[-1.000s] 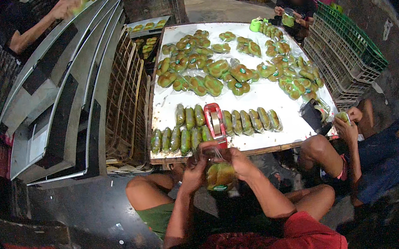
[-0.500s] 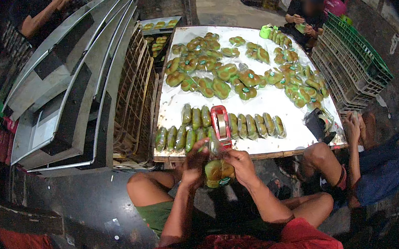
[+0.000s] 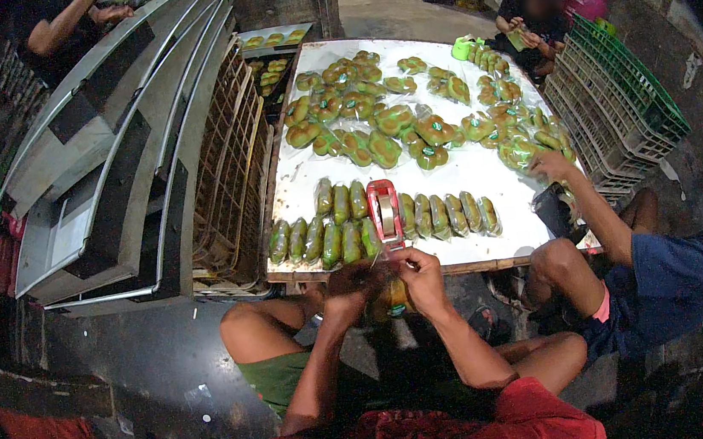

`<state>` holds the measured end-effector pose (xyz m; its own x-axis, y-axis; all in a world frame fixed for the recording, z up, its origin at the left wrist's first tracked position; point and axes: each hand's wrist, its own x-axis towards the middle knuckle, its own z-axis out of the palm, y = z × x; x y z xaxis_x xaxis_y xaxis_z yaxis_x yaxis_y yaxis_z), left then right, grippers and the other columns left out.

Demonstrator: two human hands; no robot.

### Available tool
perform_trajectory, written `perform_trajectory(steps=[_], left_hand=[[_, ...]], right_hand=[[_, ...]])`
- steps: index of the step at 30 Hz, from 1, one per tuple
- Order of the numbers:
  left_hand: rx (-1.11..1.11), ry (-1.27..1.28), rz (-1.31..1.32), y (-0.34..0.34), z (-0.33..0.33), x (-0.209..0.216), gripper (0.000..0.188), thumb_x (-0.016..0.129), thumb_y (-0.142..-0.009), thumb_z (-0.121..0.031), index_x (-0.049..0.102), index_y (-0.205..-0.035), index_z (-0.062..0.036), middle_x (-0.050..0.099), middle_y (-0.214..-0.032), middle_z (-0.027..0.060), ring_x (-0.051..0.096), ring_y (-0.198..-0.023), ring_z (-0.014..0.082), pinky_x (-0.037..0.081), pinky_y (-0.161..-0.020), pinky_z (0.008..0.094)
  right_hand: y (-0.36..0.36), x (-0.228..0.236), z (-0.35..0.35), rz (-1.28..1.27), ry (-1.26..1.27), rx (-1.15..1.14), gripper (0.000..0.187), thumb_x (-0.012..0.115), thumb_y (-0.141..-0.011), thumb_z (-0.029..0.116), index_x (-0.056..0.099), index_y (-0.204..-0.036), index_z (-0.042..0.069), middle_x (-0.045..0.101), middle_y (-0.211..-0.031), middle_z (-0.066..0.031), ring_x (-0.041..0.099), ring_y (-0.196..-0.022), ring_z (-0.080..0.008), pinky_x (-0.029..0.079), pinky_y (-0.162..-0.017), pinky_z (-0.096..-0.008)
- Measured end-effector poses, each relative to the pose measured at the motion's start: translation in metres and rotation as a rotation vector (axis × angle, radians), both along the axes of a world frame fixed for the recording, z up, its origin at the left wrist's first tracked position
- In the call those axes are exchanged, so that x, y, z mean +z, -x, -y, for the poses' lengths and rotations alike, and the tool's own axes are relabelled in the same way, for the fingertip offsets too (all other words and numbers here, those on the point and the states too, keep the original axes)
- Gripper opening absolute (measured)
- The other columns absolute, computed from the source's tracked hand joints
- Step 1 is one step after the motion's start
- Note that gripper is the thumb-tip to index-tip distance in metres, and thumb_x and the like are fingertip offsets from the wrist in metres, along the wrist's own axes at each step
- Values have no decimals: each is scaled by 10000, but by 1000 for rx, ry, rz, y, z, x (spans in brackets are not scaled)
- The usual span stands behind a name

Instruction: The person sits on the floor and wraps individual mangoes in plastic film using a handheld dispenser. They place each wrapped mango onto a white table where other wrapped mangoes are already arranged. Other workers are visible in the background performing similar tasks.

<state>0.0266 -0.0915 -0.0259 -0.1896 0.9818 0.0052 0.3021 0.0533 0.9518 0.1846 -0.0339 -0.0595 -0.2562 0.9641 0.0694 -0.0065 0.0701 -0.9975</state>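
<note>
Looking at how things lie, I judge that much of the wrapping is already done. On the tabletop [image 3: 524, 231], long rolls in plastic [image 3: 330, 243] stand side by side in two rows on the near left, and more wrapped rolls [image 3: 457, 213] make one line to the right of the red tape dispenser [image 3: 384, 214]. Behind them, many packets of round buns [image 3: 436, 130] lie loosely, some over others. One bag of bread [image 3: 398, 300] is not yet set down: it hangs between the two hands, just in front of the near edge, below the tape dispenser. Whether its mouth is already sealed, I cannot tell.

The right hand [image 3: 420, 274] has its thumb and fingers pressed together, and it seems to pinch the gathered plastic at the top of this bag. The left hand [image 3: 353, 288] is bent close at the other side of the bag, but it is in deep shadow, so I cannot tell how far its fingers are open. At the right side, a co-worker's arm [image 3: 601, 212] extends over the tabletop near the packets, beside a black dispenser [image 3: 551, 214].
</note>
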Motion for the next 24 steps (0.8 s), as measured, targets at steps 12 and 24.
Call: perform_trajectory(steps=[12,24], left_hand=[[63,86,103,3,-7,-2,214,693,-778,-69,608,-974,-63,653,-891,67,613,-818,170,506,-724,290],[47,-173,-281,5,-25,-24,200,619,-850,-210,647,-903,-19,631,-874,144,620,-811,313,487,-768,385]], right_hand=[[-4,-3,-13,51,18,92,149,618,-761,-24,652,-906,-23,656,-851,-120,614,-920,-256,465,-818,-334],[3,0,-13,26,-62,25,24,576,-826,-46,586,-817,-26,588,-888,-72,561,-896,-169,430,-823,-285]])
